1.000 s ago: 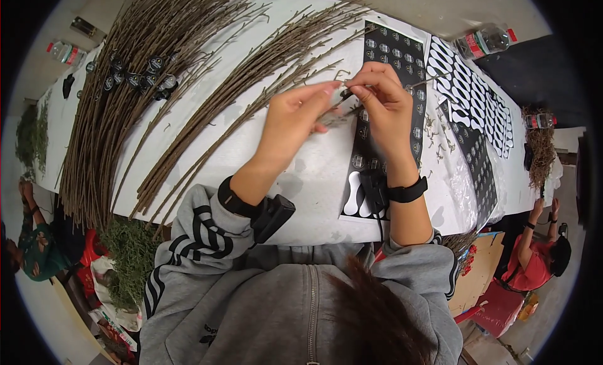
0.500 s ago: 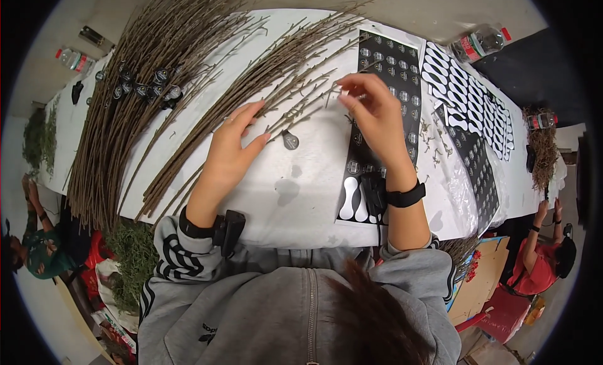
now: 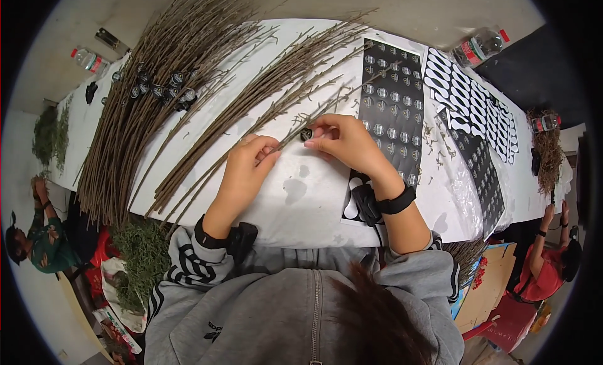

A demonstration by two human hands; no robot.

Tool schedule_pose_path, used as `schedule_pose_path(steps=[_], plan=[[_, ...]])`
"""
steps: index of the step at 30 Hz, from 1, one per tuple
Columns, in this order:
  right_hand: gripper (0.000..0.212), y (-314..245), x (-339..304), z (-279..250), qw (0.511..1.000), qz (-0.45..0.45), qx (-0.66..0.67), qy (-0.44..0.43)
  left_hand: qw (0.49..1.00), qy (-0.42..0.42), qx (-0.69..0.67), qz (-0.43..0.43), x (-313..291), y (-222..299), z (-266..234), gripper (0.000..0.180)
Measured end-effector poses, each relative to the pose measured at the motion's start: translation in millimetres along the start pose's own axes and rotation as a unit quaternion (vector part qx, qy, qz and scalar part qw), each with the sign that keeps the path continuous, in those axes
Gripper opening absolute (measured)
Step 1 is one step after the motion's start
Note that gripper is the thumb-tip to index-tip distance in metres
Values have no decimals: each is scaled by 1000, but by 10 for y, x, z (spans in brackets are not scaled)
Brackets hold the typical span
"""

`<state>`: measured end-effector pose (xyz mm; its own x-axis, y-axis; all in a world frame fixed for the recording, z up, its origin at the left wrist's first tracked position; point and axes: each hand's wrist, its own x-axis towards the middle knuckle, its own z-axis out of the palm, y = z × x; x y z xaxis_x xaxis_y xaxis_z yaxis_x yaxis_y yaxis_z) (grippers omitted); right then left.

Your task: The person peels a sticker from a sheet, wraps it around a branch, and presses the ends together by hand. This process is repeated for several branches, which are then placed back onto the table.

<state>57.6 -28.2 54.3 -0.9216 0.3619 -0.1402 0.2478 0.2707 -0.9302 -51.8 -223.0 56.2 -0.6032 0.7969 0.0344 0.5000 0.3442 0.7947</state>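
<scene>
My left hand (image 3: 247, 170) pinches a thin bare twig (image 3: 289, 137), which slants away to the upper right over the table. At the twig, my right hand (image 3: 348, 145) has its fingers closed round a small dark round sticker tag (image 3: 306, 134). The fingers partly hide how the tag sits on the twig. Beyond my hands, a loose row of bare branches (image 3: 251, 92) lies slanting on the white table. To the left is a thick bundle of branches (image 3: 119, 145) with several similar black tags (image 3: 160, 92) among its stems.
Black sticker sheets (image 3: 392, 88) and a white cut-out sheet (image 3: 465, 92) lie to the right, beside twig scraps (image 3: 440, 142) and clear plastic (image 3: 461, 198). Bottles (image 3: 480, 46) stand at the far edge. Other people (image 3: 543, 264) work at both sides. Greenery (image 3: 141, 264) lies at lower left.
My right hand has moved left and down to the tag, closing on it. My left hand's fingers have closed on the twig. The tag has shifted up and right, off the table's bare patch.
</scene>
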Motion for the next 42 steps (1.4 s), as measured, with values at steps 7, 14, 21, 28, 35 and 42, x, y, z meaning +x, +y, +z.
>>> schedule_pose_path(steps=[7, 14, 21, 28, 35, 42], plan=[[21, -136, -38, 0, 986, -96, 108, 87, 929, -89, -323, -158, 41, 185, -89, 21], [12, -203, -95, -65, 989, -45, 123, 73, 928, -64, -349, -116, 30, 261, -81, 23], [16, -217, -98, -100, 991, -47, 112, 57, 931, -30, -346, -111, 43, 292, -12, 24], [28, -157, -106, -255, 980, -25, 195, -2, 932, -34, -344, -112, 62, 287, -38, 25], [34, -190, -78, -325, 979, -18, 202, 25, 965, 15, -241, -98, 13, 271, -212, 26], [28, -215, -147, -528, 984, -29, 90, 151, 983, 170, -70, -23, 0, 141, -1223, 34]])
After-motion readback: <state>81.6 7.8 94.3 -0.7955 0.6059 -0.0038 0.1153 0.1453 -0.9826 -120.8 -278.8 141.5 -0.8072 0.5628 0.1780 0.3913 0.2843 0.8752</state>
